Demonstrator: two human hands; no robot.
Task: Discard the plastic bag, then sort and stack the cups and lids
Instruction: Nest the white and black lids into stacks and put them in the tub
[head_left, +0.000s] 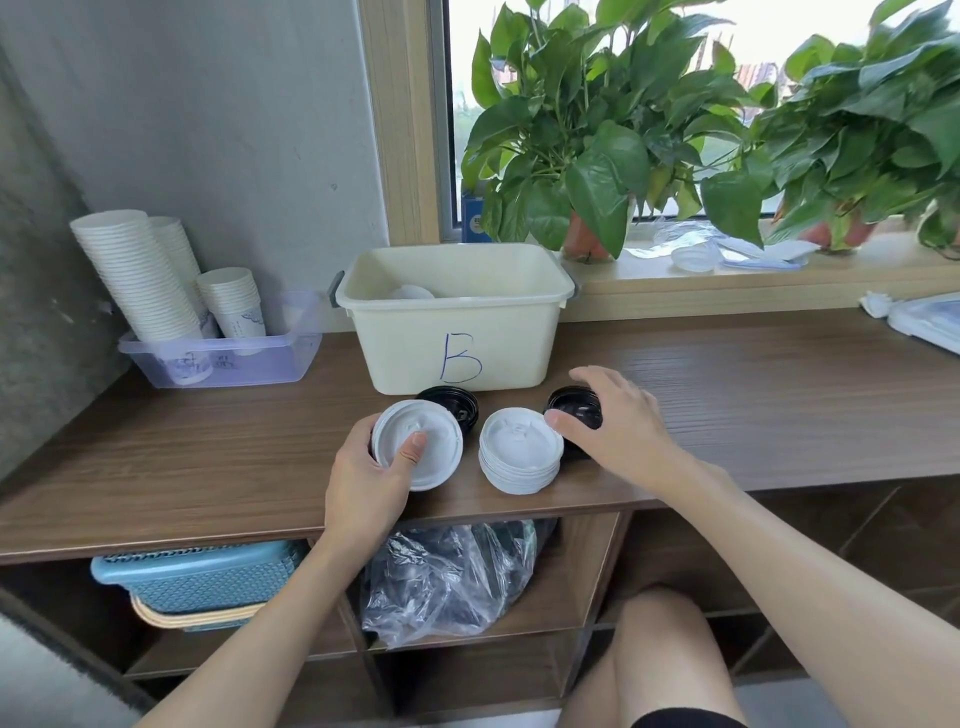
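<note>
My left hand (371, 478) grips a stack of white lids (423, 441), thumb pressed on top, near the front of the wooden counter (753, 410). A second stack of white lids (521, 451) stands just to its right. My right hand (615, 423) curls round a stack of black lids (575, 408) behind that stack. More black lids (451, 404) sit behind the held white stack. Tall stacks of white paper cups (140, 280) lean in a clear purple tray (223, 358) at the back left. A crumpled clear plastic bag (447, 577) lies on the shelf below the counter.
A cream bin marked B (457, 322) stands behind the lids, with something white inside. Potted plants (587, 156) and plastic wrappers (727, 249) fill the window sill. A blue basket (202, 577) sits on the lower shelf at left. More wrapped items (924, 322) lie at far right.
</note>
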